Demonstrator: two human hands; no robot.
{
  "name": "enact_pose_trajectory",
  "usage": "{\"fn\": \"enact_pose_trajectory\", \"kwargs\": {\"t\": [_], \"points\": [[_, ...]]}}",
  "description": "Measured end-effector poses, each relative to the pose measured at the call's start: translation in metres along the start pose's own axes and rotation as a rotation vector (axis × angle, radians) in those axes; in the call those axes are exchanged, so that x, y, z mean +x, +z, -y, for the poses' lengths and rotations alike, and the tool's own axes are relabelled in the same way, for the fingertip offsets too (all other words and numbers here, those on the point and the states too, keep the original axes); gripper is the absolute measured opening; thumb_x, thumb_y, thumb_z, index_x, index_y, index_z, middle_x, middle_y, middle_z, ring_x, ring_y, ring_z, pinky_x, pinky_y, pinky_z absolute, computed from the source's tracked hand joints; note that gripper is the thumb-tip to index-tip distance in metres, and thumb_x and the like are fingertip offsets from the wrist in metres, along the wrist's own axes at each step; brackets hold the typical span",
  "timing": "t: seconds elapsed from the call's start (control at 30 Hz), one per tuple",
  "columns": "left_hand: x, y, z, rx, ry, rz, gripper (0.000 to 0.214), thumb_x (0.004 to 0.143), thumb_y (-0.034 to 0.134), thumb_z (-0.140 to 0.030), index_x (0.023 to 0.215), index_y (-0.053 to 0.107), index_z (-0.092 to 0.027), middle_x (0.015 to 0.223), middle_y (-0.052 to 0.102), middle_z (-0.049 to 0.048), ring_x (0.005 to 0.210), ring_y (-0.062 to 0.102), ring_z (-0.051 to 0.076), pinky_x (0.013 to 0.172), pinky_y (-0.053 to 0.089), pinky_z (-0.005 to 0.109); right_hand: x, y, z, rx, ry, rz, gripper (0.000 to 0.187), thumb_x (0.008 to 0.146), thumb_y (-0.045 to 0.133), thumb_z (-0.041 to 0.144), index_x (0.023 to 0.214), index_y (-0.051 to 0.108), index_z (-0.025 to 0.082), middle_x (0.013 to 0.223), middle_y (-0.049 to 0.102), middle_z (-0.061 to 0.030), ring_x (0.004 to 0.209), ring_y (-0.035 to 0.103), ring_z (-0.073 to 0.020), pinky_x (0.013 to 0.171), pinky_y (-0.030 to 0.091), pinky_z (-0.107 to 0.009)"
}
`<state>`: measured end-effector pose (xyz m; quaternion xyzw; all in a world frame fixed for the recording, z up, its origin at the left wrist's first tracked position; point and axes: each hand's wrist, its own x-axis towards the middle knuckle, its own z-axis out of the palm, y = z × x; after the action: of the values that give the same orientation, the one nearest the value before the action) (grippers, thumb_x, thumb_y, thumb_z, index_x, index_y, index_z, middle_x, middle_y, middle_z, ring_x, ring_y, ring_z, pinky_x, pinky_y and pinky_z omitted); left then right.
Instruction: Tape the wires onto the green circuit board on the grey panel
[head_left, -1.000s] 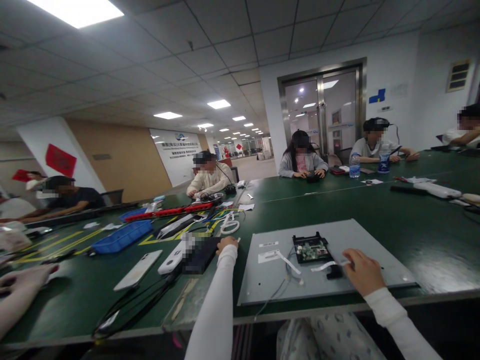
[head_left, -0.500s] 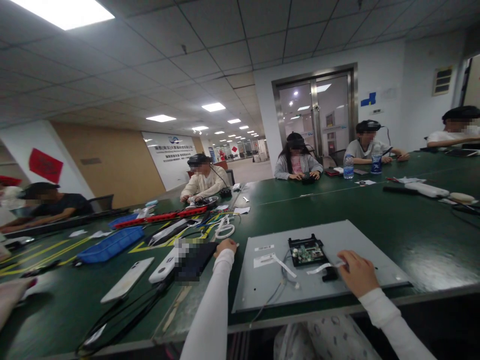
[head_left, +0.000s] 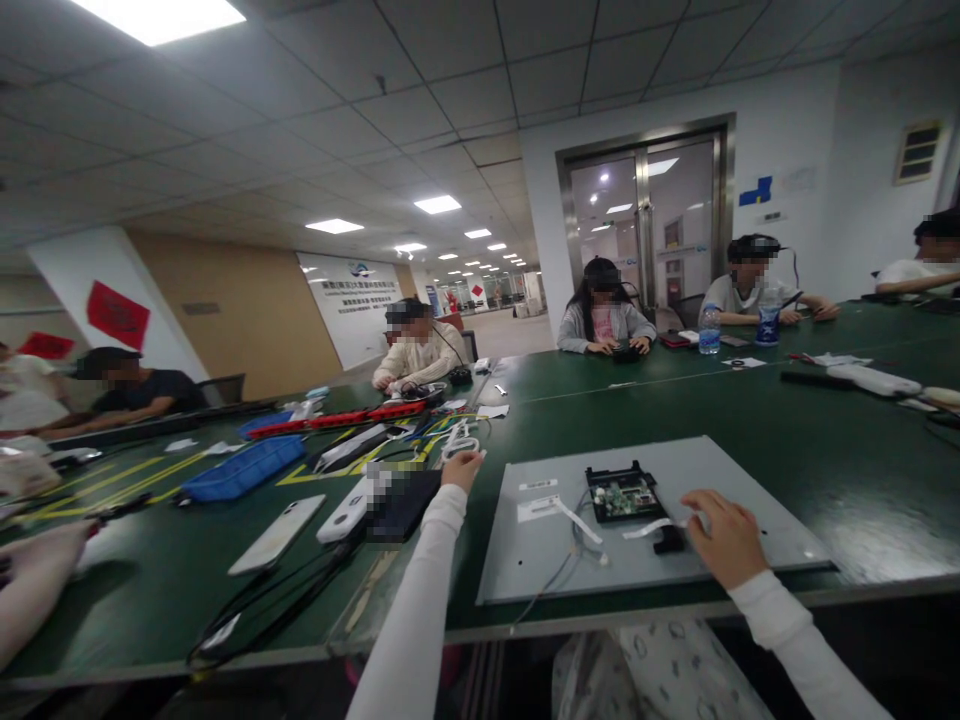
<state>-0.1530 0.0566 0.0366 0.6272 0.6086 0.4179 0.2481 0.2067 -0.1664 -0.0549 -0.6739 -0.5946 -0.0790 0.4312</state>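
Note:
A flat grey metal panel [head_left: 645,575] lies on the table in front of me. On it sits a black frame with a green circuit board [head_left: 628,498]. A white ribbon cable [head_left: 646,528] and a small black piece [head_left: 669,541] lie just below the board, and thin wires with a white plug [head_left: 602,559] trail to its left. My right hand [head_left: 726,537] hovers beside the ribbon's end, fingers bent and apart. My left hand [head_left: 461,470] reaches past the panel's left edge toward a white looped item [head_left: 459,440]; its fingers are pinched, with a tiny whitish bit at the tips.
Left of my arm are a dark pouch [head_left: 405,507], a white power bank-like device [head_left: 352,510], a white phone [head_left: 277,535] and black cables [head_left: 292,605]. Farther off are a blue tray [head_left: 244,470] and a red strip [head_left: 337,420]. Another person's arm [head_left: 41,590] enters at left. Several people sit around the table.
My left hand has moved farther forward, up to the white looped item. My right hand has come off the ribbon cable's end, its fingers spreading. The view has shifted slightly.

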Motion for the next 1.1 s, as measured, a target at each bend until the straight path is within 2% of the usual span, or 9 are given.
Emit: {"fn": "enact_pose_trajectory", "kwargs": {"t": [0.13, 0.27, 0.37, 0.47, 0.63, 0.77, 0.83, 0.93, 1.1], "points": [[-0.016, 0.02, -0.033, -0.241, 0.089, 0.208, 0.027, 0.057, 0.062, -0.037, 0.066, 0.054, -0.013, 0.053, 0.049, -0.0041, 0.046, 0.042, 0.007, 0.046, 0.031, 0.019, 0.02, -0.012, 0.03, 0.209, -0.152, 0.008, 0.021, 0.07, 0.041, 0.016, 0.084, 0.056, 0.019, 0.087, 0.058, -0.0042, 0.084, 0.053, -0.0163, 0.076, 0.038, -0.03], [-0.039, 0.054, -0.069, -0.424, 0.145, 0.428, 0.031, 0.054, 0.066, -0.038, 0.066, 0.054, -0.012, 0.058, 0.052, -0.0026, 0.049, 0.043, 0.006, 0.048, 0.032, 0.018, 0.061, -0.019, 0.075, 0.427, -0.253, 0.049, 0.019, 0.072, 0.044, 0.019, 0.087, 0.056, 0.018, 0.087, 0.058, -0.0045, 0.082, 0.053, -0.0143, 0.076, 0.04, -0.028], [-0.057, 0.079, -0.088, -0.517, 0.162, 0.55, 0.031, 0.053, 0.068, -0.036, 0.067, 0.056, -0.011, 0.061, 0.055, -0.0015, 0.052, 0.047, 0.007, 0.052, 0.035, 0.019, 0.094, -0.005, 0.098, 0.586, -0.21, 0.119, 0.025, 0.071, 0.05, 0.025, 0.094, 0.055, 0.018, 0.085, 0.058, -0.0027, 0.075, 0.054, -0.0117, 0.072, 0.043, -0.026], [-0.069, 0.098, -0.096, -0.579, 0.167, 0.611, 0.031, 0.052, 0.07, -0.034, 0.068, 0.057, -0.011, 0.059, 0.055, -0.0016, 0.052, 0.047, 0.007, 0.052, 0.035, 0.019, 0.116, 0.021, 0.105, 0.726, -0.139, 0.231, 0.026, 0.068, 0.054, 0.028, 0.092, 0.056, 0.017, 0.077, 0.06, -0.0013, 0.068, 0.055, -0.0108, 0.064, 0.045, -0.024], [-0.075, 0.112, -0.095, -0.653, 0.156, 0.581, 0.032, 0.051, 0.071, -0.031, 0.071, 0.057, -0.011, 0.057, 0.055, -0.0022, 0.051, 0.048, 0.006, 0.05, 0.035, 0.018, 0.133, 0.054, 0.092, 0.841, -0.036, 0.253, 0.017, 0.061, 0.06, 0.03, 0.071, 0.06, 0.016, 0.066, 0.06, -0.0008, 0.062, 0.055, -0.0115, 0.061, 0.045, -0.024], [-0.075, 0.115, -0.086, -0.756, 0.095, 0.546, 0.046, 0.052, 0.072, -0.029, 0.092, 0.053, -0.015, 0.076, 0.06, 0.0029, 0.066, 0.057, 0.012, 0.058, 0.041, 0.022, 0.146, 0.063, 0.075, 0.94, 0.05, 0.212, 0.022, 0.056, 0.063, 0.032, 0.07, 0.06, 0.015, 0.067, 0.061, -0.0017, 0.063, 0.055, -0.0122, 0.063, 0.045, -0.025], [-0.076, 0.116, -0.078, -0.781, 0.042, 0.528, 0.048, 0.053, 0.071, -0.029, 0.095, 0.052, -0.016, 0.081, 0.06, 0.004, 0.069, 0.059, 0.014, 0.061, 0.044, 0.025, 0.151, 0.068, 0.065, 0.96, 0.086, 0.188, 0.026, 0.056, 0.063, 0.035, 0.071, 0.06, 0.015, 0.068, 0.061, -0.0024, 0.063, 0.055, -0.0124, 0.062, 0.045, -0.025], [-0.076, 0.121, -0.062, -0.722, 0.007, 0.495, 0.041, 0.054, 0.07, -0.029, 0.09, 0.054, -0.015, 0.075, 0.06, 0.0034, 0.064, 0.058, 0.013, 0.062, 0.045, 0.027, 0.151, 0.076, 0.049, 0.977, 0.144, 0.17, 0.032, 0.055, 0.062, 0.04, 0.073, 0.059, 0.014, 0.063, 0.061, -0.0031, 0.058, 0.055, -0.0126, 0.055, 0.044, -0.025], [-0.076, 0.13, -0.041, -0.637, 0.013, 0.427, 0.025, 0.056, 0.067, -0.026, 0.075, 0.056, -0.013, 0.062, 0.058, 0.0002, 0.054, 0.055, 0.01, 0.058, 0.046, 0.026, 0.136, 0.09, 0.032, 0.943, 0.177, 0.185, 0.035, 0.054, 0.062, 0.043, 0.073, 0.06, 0.013, 0.058, 0.06, -0.003, 0.052, 0.054, -0.0121, 0.049, 0.043, -0.025]]}}
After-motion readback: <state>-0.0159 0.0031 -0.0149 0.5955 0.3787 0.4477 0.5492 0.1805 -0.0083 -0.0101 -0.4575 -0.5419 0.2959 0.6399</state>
